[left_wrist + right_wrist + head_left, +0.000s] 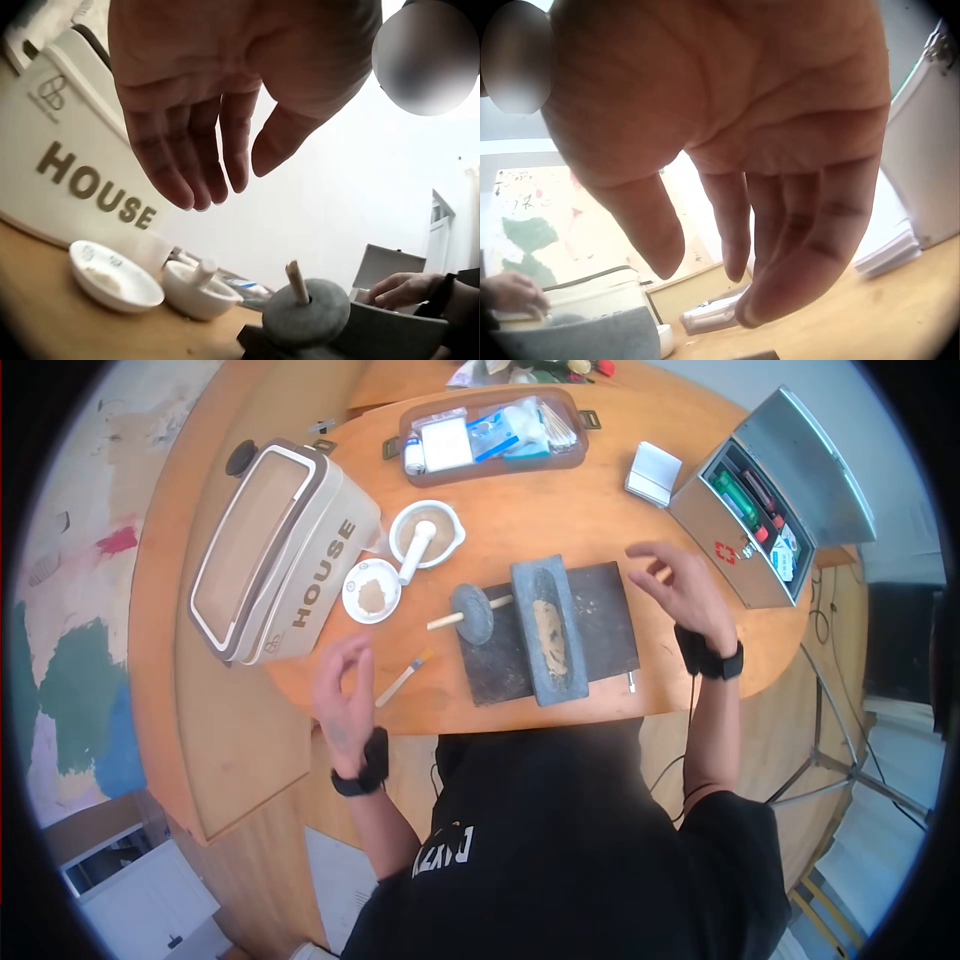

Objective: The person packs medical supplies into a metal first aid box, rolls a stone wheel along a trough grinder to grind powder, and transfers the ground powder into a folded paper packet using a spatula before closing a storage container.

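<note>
Both hands hover over the front of the table with loosely bent fingers and nothing in them. My left hand point(343, 700) is nearest a small flat brush point(404, 678) with a wooden handle. To the right of the board is my right hand point(688, 595). Between the hands a grey stone grinding trough point(562, 692) with tan powder in its hollow lies across a dark board point(608, 625). A round stone grinding wheel point(478, 624) with a wooden axle leans left of the trough. Behind the brush are a saucer point(352, 603) of powder and a white mortar point(452, 525) with its pestle point(421, 543).
A beige box marked HOUSE point(325, 575) stands at the left. At the back, a brown translucent tray point(440, 472) holds packets and swabs. On the right are a white paper stack point(655, 472) and an open metal first-aid case point(705, 545) with bottles inside.
</note>
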The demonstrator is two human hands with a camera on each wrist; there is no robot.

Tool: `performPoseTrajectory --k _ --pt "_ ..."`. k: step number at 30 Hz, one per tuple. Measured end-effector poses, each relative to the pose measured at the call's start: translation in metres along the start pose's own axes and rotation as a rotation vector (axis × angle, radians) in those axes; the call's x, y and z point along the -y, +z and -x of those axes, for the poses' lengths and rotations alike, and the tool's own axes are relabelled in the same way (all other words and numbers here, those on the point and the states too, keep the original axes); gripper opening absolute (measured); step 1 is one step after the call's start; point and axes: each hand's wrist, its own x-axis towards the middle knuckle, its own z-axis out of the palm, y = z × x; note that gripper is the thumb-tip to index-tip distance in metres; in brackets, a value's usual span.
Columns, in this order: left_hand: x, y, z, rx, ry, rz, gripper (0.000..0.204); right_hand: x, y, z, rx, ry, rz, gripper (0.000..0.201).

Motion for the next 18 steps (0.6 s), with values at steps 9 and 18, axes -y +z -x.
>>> performPoseTrajectory --k 9,18 --pt "0.019 0.006 0.014 0.087 -0.075 -0.26 0.007 -0.035 0.019 0.066 -0.117 0.259 0.106 0.019" --pt "0.013 0.027 0.028 0.157 0.037 -0.2 0.003 -0.012 0.06 0.136 -0.003 0.297 0.285 0.022"
